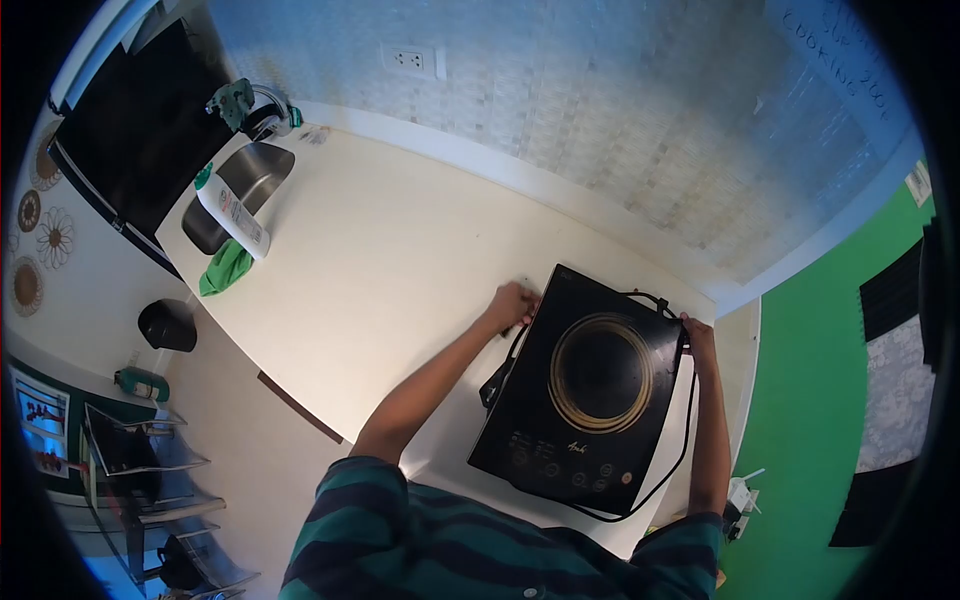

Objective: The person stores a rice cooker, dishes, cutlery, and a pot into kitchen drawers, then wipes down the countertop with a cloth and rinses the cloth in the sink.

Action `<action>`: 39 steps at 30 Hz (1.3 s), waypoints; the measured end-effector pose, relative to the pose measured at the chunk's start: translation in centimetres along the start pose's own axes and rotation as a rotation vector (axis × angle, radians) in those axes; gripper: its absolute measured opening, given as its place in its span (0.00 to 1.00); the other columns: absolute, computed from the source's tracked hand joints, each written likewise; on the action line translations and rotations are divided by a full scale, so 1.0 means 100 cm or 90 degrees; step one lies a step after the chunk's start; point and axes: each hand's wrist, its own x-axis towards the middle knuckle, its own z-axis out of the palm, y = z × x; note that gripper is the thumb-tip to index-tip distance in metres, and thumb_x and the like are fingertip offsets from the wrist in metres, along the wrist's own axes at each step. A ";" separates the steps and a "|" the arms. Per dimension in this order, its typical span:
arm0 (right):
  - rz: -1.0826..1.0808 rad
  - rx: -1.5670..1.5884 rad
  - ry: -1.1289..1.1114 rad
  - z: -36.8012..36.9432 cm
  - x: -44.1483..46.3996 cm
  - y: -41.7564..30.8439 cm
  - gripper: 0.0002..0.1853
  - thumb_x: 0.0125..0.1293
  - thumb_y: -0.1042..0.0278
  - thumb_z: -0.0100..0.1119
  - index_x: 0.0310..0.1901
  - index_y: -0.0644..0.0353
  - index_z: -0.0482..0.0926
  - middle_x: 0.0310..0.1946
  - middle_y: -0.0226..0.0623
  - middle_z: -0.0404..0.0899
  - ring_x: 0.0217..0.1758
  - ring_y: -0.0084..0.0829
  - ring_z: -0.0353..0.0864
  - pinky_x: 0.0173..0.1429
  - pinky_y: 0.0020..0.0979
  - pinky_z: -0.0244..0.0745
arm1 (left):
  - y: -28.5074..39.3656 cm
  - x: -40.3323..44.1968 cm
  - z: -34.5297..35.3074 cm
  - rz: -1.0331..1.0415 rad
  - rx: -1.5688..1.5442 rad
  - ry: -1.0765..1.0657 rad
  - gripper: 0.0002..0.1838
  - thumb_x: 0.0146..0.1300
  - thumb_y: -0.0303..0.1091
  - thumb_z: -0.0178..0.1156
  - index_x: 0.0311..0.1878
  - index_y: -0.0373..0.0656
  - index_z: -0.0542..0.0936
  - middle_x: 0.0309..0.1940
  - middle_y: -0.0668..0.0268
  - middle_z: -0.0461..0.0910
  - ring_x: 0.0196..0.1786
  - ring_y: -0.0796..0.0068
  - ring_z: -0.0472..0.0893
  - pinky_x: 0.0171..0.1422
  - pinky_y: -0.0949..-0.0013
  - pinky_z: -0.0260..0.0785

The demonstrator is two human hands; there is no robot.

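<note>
A black induction cooktop (580, 440) with a ringed round cooking zone lies slightly turned on the pale counter, its control panel toward me. Its black power cord (688, 425) loops along the right side and under the front edge, with more cord at the back right corner and on the left. My left hand (513, 306) is closed at the upper left edge, fingers curled near the cord; what they pinch is hidden. At the upper right edge, my right hand (699, 338) grips the cooktop's side, its fingertips partly hidden beside the cord.
On the left, a white bottle (235, 215) with a green cap leans by the steel sink (262, 170), near a green cloth (227, 267). A faucet (268, 98) stands behind. The wall has an outlet (408, 61). The counter's front edge (300, 400) drops to the floor.
</note>
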 end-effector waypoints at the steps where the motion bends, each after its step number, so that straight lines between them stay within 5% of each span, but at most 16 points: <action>1: -0.005 0.007 0.031 0.001 -0.007 0.000 0.23 0.57 0.42 0.54 0.35 0.58 0.79 0.28 0.30 0.77 0.27 0.22 0.76 0.29 0.27 0.74 | -0.003 -0.015 0.004 0.051 -0.018 0.012 0.09 0.56 0.30 0.56 0.38 0.38 0.81 0.16 0.67 0.77 0.21 0.81 0.76 0.29 0.76 0.71; 3: -0.020 0.025 0.103 0.001 -0.024 0.005 0.25 0.58 0.42 0.53 0.38 0.61 0.79 0.30 0.35 0.78 0.26 0.23 0.76 0.29 0.25 0.72 | -0.005 -0.040 0.005 0.041 -0.084 -0.006 0.17 0.60 0.42 0.54 0.45 0.38 0.78 0.30 0.61 0.79 0.33 0.77 0.78 0.43 0.71 0.70; 6: -0.110 -0.134 0.226 -0.009 -0.051 0.060 0.28 0.60 0.43 0.51 0.45 0.65 0.76 0.31 0.41 0.79 0.26 0.26 0.78 0.30 0.26 0.72 | -0.020 -0.065 0.017 0.060 -0.194 0.011 0.26 0.63 0.50 0.50 0.53 0.37 0.73 0.48 0.57 0.72 0.53 0.68 0.70 0.61 0.69 0.56; 7: -0.187 -0.268 0.300 -0.013 -0.057 0.096 0.30 0.61 0.42 0.49 0.48 0.66 0.74 0.32 0.44 0.79 0.28 0.28 0.78 0.32 0.27 0.72 | -0.015 -0.073 0.020 0.071 -0.157 0.026 0.27 0.63 0.50 0.50 0.54 0.36 0.71 0.50 0.56 0.70 0.54 0.67 0.68 0.62 0.69 0.54; 9: -0.127 -0.284 0.289 -0.003 -0.109 0.106 0.31 0.63 0.42 0.45 0.51 0.67 0.72 0.31 0.47 0.78 0.33 0.35 0.78 0.39 0.32 0.72 | 0.002 -0.095 0.025 0.088 -0.078 0.062 0.28 0.63 0.49 0.50 0.57 0.34 0.68 0.54 0.54 0.66 0.57 0.64 0.65 0.64 0.69 0.51; 11: 0.066 -0.158 0.223 0.033 -0.177 0.036 0.30 0.65 0.44 0.42 0.50 0.68 0.72 0.31 0.47 0.77 0.37 0.38 0.76 0.46 0.34 0.69 | -0.006 -0.094 0.036 0.169 -0.046 0.108 0.30 0.61 0.48 0.52 0.57 0.32 0.66 0.50 0.51 0.68 0.54 0.60 0.68 0.61 0.67 0.56; 12: -0.062 -0.146 0.248 0.035 -0.166 0.068 0.30 0.66 0.45 0.40 0.51 0.68 0.72 0.30 0.44 0.77 0.36 0.33 0.75 0.45 0.31 0.67 | -0.005 -0.094 0.039 0.166 -0.035 0.136 0.30 0.61 0.48 0.53 0.57 0.31 0.66 0.49 0.50 0.69 0.53 0.59 0.68 0.59 0.66 0.58; 15: -0.127 0.005 0.125 0.031 -0.136 0.078 0.29 0.67 0.46 0.37 0.52 0.68 0.71 0.31 0.41 0.77 0.37 0.29 0.74 0.46 0.29 0.66 | -0.002 -0.100 0.043 0.113 -0.032 0.153 0.30 0.60 0.47 0.54 0.57 0.33 0.66 0.50 0.51 0.68 0.53 0.60 0.68 0.59 0.66 0.59; 23: 0.054 0.074 0.004 0.041 -0.137 0.044 0.38 0.64 0.37 0.33 0.49 0.71 0.73 0.41 0.45 0.77 0.45 0.33 0.74 0.52 0.30 0.65 | -0.010 -0.114 0.048 0.131 -0.106 0.182 0.29 0.57 0.43 0.59 0.57 0.34 0.68 0.50 0.51 0.67 0.55 0.61 0.67 0.59 0.67 0.59; 27: -0.041 0.147 -0.077 0.044 -0.165 0.037 0.29 0.66 0.48 0.44 0.55 0.70 0.68 0.49 0.43 0.73 0.52 0.29 0.70 0.59 0.27 0.60 | -0.015 -0.118 0.042 0.091 -0.004 0.193 0.31 0.53 0.49 0.60 0.57 0.41 0.70 0.46 0.54 0.71 0.52 0.58 0.68 0.58 0.65 0.60; 29: -0.060 0.047 0.073 0.045 -0.173 0.048 0.29 0.65 0.50 0.45 0.56 0.71 0.66 0.51 0.45 0.71 0.53 0.32 0.70 0.60 0.28 0.60 | -0.003 -0.138 0.032 0.067 0.134 0.210 0.33 0.52 0.53 0.59 0.57 0.43 0.69 0.47 0.57 0.72 0.57 0.58 0.65 0.63 0.64 0.54; 31: -0.142 -0.147 0.185 0.053 -0.174 0.064 0.31 0.66 0.47 0.42 0.56 0.71 0.65 0.52 0.46 0.70 0.54 0.34 0.69 0.60 0.29 0.60 | -0.023 -0.132 0.036 0.137 -0.024 0.173 0.32 0.53 0.51 0.59 0.58 0.43 0.68 0.49 0.57 0.70 0.59 0.60 0.63 0.65 0.66 0.51; 34: -0.033 0.140 -0.009 0.061 -0.177 0.057 0.32 0.66 0.45 0.39 0.55 0.72 0.66 0.50 0.47 0.71 0.52 0.35 0.71 0.59 0.30 0.62 | -0.039 -0.129 0.048 0.151 -0.195 0.135 0.31 0.55 0.43 0.59 0.60 0.40 0.66 0.52 0.59 0.65 0.60 0.65 0.61 0.65 0.67 0.51; 39: -0.052 0.136 -0.001 0.067 -0.184 0.060 0.33 0.67 0.45 0.36 0.52 0.74 0.68 0.46 0.47 0.74 0.47 0.36 0.73 0.55 0.30 0.64 | -0.034 -0.139 0.031 0.064 -0.464 0.038 0.30 0.52 0.37 0.60 0.60 0.40 0.67 0.51 0.58 0.64 0.59 0.65 0.62 0.64 0.68 0.53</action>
